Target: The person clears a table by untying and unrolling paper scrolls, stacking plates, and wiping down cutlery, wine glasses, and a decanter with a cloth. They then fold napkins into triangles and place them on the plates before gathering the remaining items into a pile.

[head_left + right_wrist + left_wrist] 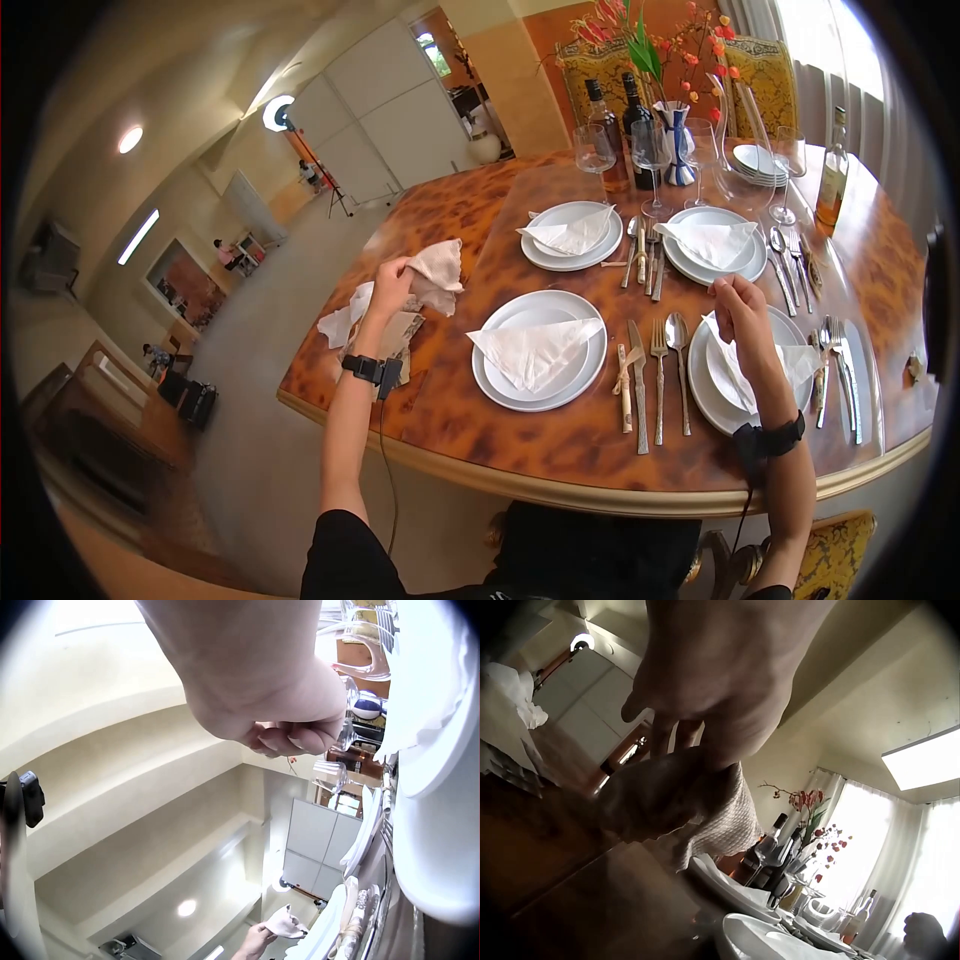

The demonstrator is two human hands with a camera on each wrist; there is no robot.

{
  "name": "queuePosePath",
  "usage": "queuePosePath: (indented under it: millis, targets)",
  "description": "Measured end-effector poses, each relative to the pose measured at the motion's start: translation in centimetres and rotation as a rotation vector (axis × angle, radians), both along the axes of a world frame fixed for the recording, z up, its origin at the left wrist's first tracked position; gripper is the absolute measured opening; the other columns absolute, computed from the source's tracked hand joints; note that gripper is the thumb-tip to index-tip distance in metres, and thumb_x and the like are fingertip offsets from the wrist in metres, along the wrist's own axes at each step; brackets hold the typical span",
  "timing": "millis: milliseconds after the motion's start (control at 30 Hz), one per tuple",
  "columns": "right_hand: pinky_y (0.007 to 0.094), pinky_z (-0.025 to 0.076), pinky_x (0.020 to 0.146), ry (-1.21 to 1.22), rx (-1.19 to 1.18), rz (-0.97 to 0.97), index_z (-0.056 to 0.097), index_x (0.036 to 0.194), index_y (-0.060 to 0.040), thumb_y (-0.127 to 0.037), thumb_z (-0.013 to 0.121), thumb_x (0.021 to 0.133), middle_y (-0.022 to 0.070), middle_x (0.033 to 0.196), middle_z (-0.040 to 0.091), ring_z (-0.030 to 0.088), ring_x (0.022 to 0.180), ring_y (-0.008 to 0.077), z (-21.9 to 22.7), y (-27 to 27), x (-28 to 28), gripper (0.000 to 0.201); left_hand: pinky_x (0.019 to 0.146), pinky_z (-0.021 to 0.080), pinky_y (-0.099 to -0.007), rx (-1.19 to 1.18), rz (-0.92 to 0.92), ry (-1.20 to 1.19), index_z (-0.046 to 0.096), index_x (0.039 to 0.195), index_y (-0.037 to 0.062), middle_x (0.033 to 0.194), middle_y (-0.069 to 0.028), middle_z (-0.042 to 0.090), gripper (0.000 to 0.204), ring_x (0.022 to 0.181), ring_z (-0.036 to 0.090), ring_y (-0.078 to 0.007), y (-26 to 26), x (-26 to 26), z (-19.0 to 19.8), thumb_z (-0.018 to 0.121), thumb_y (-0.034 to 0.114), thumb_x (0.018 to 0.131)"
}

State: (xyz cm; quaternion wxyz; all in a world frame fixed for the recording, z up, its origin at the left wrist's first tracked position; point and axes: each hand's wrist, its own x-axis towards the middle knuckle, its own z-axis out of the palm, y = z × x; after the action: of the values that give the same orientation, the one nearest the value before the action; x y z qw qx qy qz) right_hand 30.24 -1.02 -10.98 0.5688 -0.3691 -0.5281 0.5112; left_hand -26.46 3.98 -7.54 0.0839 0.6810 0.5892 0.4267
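Note:
Over the left part of the table, my left hand pinches a small, pale, textured cloth between thumb and fingers. The cloth hangs in soft folds, and its waffle-like weave shows in the left wrist view. Below that hand lies a loose pile of crumpled white and printed wrapping. My right hand is raised over the right front plate, its fingers curled in with nothing seen in them. A folded white napkin lies on that plate, partly hidden by the right forearm.
Another front plate bears a triangular napkin, with cutlery to its right. Two more settings stand behind. Wine glasses, dark bottles, a flower vase, a decanter and an amber bottle stand farther back.

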Motion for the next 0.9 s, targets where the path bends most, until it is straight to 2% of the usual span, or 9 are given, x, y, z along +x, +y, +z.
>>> queuePosePath:
  millis: [133,267,567,600,633,700,733,767,900]
  targets:
    - [0.0195,0.024,0.041,-0.009,0.009,-0.004,0.058,0.09,-0.0056,-0.025,0.053,0.1,-0.0075,0.058,0.04,0.031,0.045,0.0009,0.1,0.0,-0.5,0.023,0.056,0.047,-0.025,0.022,0.053,-0.286,0.068,0.087,-0.0024,0.073,0.0,0.062,0.028,0.063,0.057,-0.0072,-2.7,1.8,3.3,0.05,0.016,0.098]
    - [0.0198,0.02,0.039,-0.077,0.03,-0.016,0.058,0.089,-0.0085,-0.027,0.052,0.1,-0.0091,0.054,0.036,0.029,0.042,0.0006,-0.8,0.4,-0.6,0.023,0.046,0.039,-0.0259,-0.039,0.192,-0.288,0.064,0.077,0.0026,0.062,0.0,0.057,0.035,0.052,0.052,-0.0087,-1.1,-1.9,-0.3,0.054,0.028,0.098]
    - [0.0208,0.018,0.039,-0.035,-0.004,0.034,0.055,0.087,-0.0103,-0.027,0.052,0.101,-0.0083,0.053,0.035,0.027,0.043,0.0013,-1.7,1.0,-0.3,0.022,0.05,0.049,-0.0361,-0.04,0.291,-0.179,0.056,0.112,-0.0014,0.074,-0.0098,0.067,0.022,0.048,0.061,-0.0201,-1.2,-0.6,-1.9,0.05,0.003,0.092]
    - [0.0207,0.018,0.039,-0.033,-0.001,0.033,0.054,0.087,-0.0103,-0.027,0.052,0.101,-0.0083,0.054,0.035,0.027,0.042,0.0012,-1.6,0.9,-0.3,0.021,0.062,0.053,-0.0393,-0.141,0.325,-0.175,0.055,0.121,0.004,0.089,-0.0146,0.067,0.032,0.068,0.067,-0.0251,-0.6,-1.3,-2.5,0.053,0.004,0.088]
    - [0.0207,0.018,0.039,-0.034,0.001,0.032,0.054,0.087,-0.0103,-0.027,0.052,0.101,-0.0083,0.054,0.035,0.027,0.042,0.0012,-1.6,0.8,-0.4,0.021,0.062,0.053,-0.0393,-0.139,0.324,-0.176,0.055,0.121,0.004,0.089,-0.0146,0.067,0.032,0.068,0.067,-0.0251,-0.2,-1.6,-3.3,0.053,0.004,0.088]
    - [0.0204,0.018,0.039,-0.021,-0.019,0.01,0.054,0.087,-0.0104,-0.027,0.052,0.101,-0.0083,0.054,0.035,0.027,0.042,0.001,-1.5,0.8,-0.5,0.021,0.083,0.051,-0.0437,0.206,0.607,0.282,0.051,0.129,0.0071,0.109,-0.0189,0.063,0.046,0.099,0.064,-0.0315,0.2,-1.1,-5.5,0.058,0.006,0.084]
    - [0.0204,0.018,0.039,-0.025,-0.015,0.012,0.054,0.087,-0.0104,-0.027,0.052,0.101,-0.0083,0.054,0.035,0.027,0.042,0.001,-1.4,0.7,-0.6,0.021,0.099,0.042,-0.0465,0.152,0.712,0.368,0.046,0.135,0.0062,0.126,-0.0216,0.056,0.056,0.119,0.052,-0.037,-0.4,0.7,-5.1,0.061,0.008,0.081]
    - [0.0204,0.018,0.039,-0.028,-0.012,0.006,0.055,0.088,-0.0105,-0.028,0.052,0.101,-0.0083,0.054,0.035,0.027,0.042,0.0009,-1.2,0.5,-0.7,0.022,0.099,0.042,-0.0465,0.155,0.716,0.366,0.046,0.135,0.0062,0.126,-0.0216,0.056,0.056,0.119,0.052,-0.037,-0.5,1.7,-5.0,0.061,0.008,0.081]
    - [0.0204,0.017,0.039,-0.024,-0.026,0.022,0.055,0.088,-0.0106,-0.029,0.052,0.101,-0.0083,0.054,0.035,0.026,0.042,0.0009,-1.8,0.8,-0.6,0.022,0.102,0.041,-0.0432,0.23,0.31,0.036,0.043,0.137,0.0027,0.132,-0.0196,0.051,0.059,0.121,0.051,-0.0357,0.9,4.8,-6.3,0.066,0.011,0.083]
